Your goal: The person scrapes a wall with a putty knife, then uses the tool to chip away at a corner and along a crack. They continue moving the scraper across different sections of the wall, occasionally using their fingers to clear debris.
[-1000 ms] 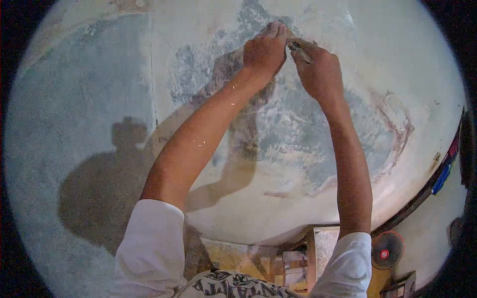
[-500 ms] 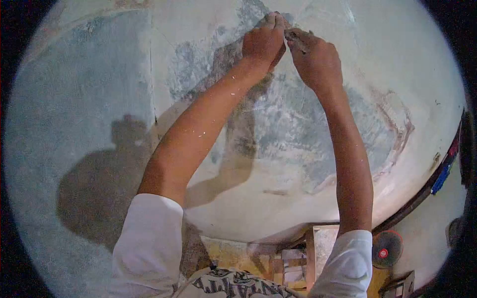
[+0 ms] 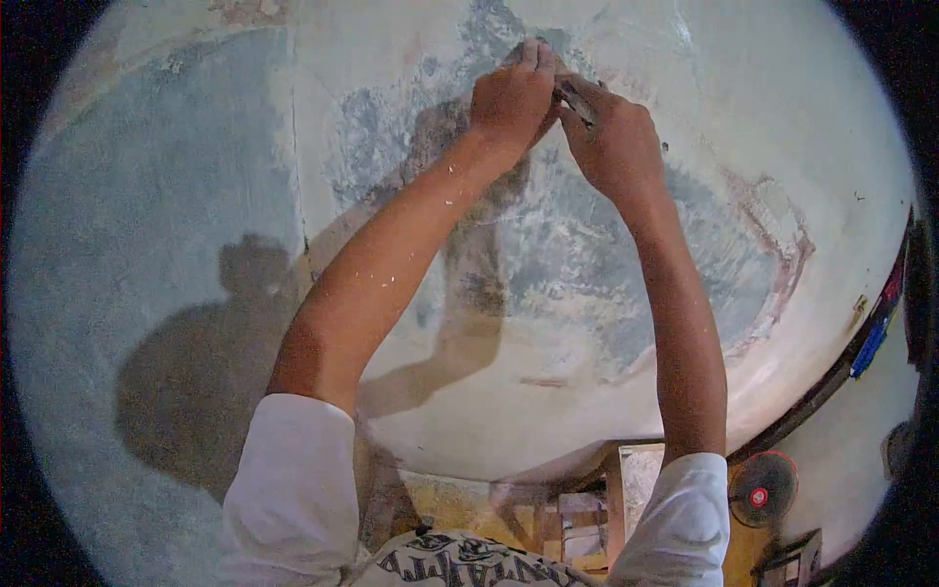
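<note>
Both of my hands are raised together in front of a wall (image 3: 572, 254) with patchy grey and cream paint. My right hand (image 3: 618, 147) is closed round a small dark scraper (image 3: 579, 104), with only a short grey piece of it showing. Close beside it, my left hand (image 3: 514, 103) has its fingers pressed together at the scraper's far end. Its fingertips rest at the wall, and the scraper's working edge is hidden behind them. Pale flecks dot my left forearm.
A broken, reddish-edged patch (image 3: 782, 230) marks the wall at right. Left of a vertical crack the surface is blue-grey, with my shadow (image 3: 196, 372) on it. Below stand a round fan (image 3: 763, 489) and wooden furniture (image 3: 587, 519). Something blue (image 3: 869, 347) hangs at far right.
Both hands have moved slightly down and to the left along the wall, still together. The scraper is turned so more of its grey side shows.
</note>
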`<action>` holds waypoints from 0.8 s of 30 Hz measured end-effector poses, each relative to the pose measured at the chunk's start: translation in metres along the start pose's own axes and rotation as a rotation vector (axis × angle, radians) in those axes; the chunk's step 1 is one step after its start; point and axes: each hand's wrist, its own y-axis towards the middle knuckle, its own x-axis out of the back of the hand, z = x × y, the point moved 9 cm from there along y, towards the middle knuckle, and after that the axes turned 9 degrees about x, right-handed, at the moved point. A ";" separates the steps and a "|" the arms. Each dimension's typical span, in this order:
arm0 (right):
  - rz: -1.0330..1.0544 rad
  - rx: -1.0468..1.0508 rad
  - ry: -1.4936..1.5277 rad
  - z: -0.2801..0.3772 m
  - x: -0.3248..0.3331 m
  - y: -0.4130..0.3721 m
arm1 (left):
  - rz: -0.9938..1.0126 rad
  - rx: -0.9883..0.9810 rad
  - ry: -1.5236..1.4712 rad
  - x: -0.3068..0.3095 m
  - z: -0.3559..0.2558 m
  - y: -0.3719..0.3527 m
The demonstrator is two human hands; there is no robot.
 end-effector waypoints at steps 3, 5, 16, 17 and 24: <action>-0.027 0.060 -0.074 0.007 0.009 0.007 | 0.009 0.029 0.029 -0.004 0.004 0.003; -0.035 0.044 -0.088 0.005 0.015 0.013 | 0.053 0.043 0.068 0.000 0.000 0.009; 0.016 0.004 0.025 0.001 0.002 0.014 | -0.073 0.013 0.037 0.003 0.000 0.009; 0.011 0.008 0.019 0.001 0.000 0.011 | -0.070 0.012 0.061 0.001 0.001 0.008; -0.064 0.086 0.052 -0.004 0.008 0.010 | -0.072 0.038 0.035 -0.001 -0.001 0.006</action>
